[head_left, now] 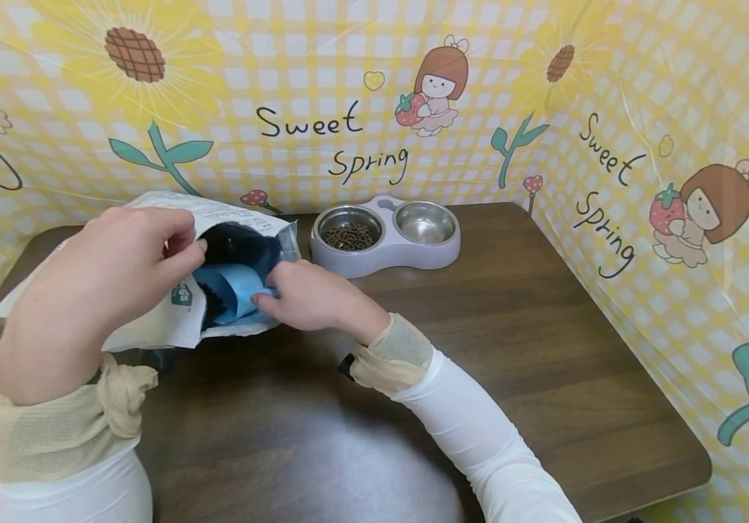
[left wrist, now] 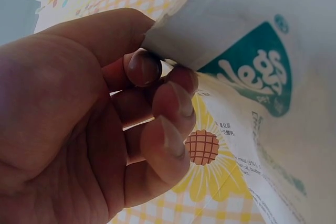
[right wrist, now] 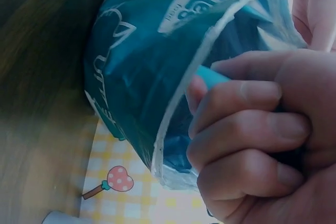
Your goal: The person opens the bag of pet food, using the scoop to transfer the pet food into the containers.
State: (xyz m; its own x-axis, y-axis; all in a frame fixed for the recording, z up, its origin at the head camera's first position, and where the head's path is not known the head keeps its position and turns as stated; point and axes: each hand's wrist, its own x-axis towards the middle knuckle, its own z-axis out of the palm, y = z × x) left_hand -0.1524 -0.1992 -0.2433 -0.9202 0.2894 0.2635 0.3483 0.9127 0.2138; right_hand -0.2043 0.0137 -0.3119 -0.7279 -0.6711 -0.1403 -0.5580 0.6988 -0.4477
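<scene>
A white and teal pet food bag point(head_left: 155, 319) lies on its side at the left of the table, its dark mouth facing right. My left hand point(head_left: 89, 280) pinches the upper edge of that mouth between thumb and fingers; the left wrist view shows the pinched edge beside a green logo. A light blue scoop point(head_left: 243, 287) is inside the opening, next to dark kibble. The right hand point(head_left: 312, 294) grips its handle at the mouth, with fingers curled in the right wrist view. Most of the handle is hidden by that hand.
Behind the right hand stands a pale lilac double bowl point(head_left: 387, 260). Brown kibble point(head_left: 350, 237) lies in its left steel dish; the right dish point(head_left: 425, 224) shows bare metal. A yellow checked cloth point(head_left: 309, 65) walls off the back and sides of the wooden table point(head_left: 511, 349).
</scene>
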